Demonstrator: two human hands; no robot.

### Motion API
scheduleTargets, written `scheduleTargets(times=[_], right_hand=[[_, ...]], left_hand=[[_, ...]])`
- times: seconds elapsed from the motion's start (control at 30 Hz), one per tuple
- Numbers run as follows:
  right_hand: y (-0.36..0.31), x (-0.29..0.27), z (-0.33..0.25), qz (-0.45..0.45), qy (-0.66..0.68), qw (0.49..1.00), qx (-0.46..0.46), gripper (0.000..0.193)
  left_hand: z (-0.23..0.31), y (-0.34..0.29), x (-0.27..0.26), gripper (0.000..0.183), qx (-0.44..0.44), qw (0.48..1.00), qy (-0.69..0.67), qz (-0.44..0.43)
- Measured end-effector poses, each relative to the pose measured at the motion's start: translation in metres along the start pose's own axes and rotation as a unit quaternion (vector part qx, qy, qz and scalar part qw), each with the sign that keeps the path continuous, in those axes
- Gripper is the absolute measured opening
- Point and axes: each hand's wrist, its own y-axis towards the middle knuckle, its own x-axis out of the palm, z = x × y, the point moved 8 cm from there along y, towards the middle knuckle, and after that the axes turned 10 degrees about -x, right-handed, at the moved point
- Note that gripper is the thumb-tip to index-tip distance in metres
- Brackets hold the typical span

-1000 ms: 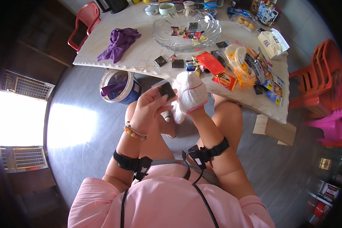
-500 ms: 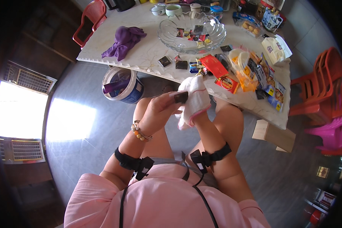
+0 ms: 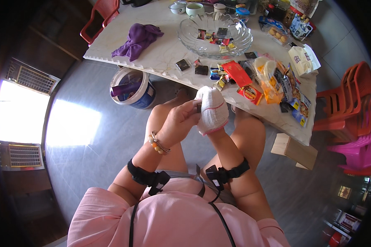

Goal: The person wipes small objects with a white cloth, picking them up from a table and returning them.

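My left hand [image 3: 177, 122], with a beaded bracelet at the wrist, is closed. Its thumb and fingers pinch a small dark packet [image 3: 199, 108], mostly hidden by the fingertips. The packet touches a white cloth [image 3: 213, 110] with pink edging. That cloth wraps over my right hand [image 3: 215, 131], so its fingers are hidden; the bunched shape looks closed around the fabric. Both hands are together above my knees, just in front of the table edge. Similar dark packets [image 3: 201, 70] lie on the table beyond, near a red packet [image 3: 238, 74].
On the pale table [image 3: 160, 57] stands a clear glass bowl [image 3: 185, 45] with several small packets inside. A purple cloth [image 3: 137, 41] lies to its left, snack bags [image 3: 272, 82] to its right. A white bucket [image 3: 142, 92] is below the edge. Red chairs [image 3: 350, 99] stand at right.
My left fingers have moved the dark packet against the white cloth, covering more of it. The cloth now sits more rounded over my right hand, and the loose hanging corner is gone from sight.
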Motion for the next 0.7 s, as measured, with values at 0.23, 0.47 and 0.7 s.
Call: scheduleTargets(times=[0.23,0.47,0.7], right_hand=[[-0.001,0.016,-0.011,0.061,0.322,0.866,0.378,0.017],[0.029,0.000,-0.044,-0.034,-0.080,0.996,0.028,0.013],[0.016,0.013,-0.094,-0.032,-0.169,0.969,-0.178,0.009]], left_hand=[[-0.010,-0.004,-0.015,0.036,-0.090,0.992,-0.082,-0.043],[-0.015,-0.003,-0.030,0.031,-0.118,0.982,-0.142,0.051],[0.022,-0.010,-0.019,0.021,0.061,0.926,0.318,0.195]])
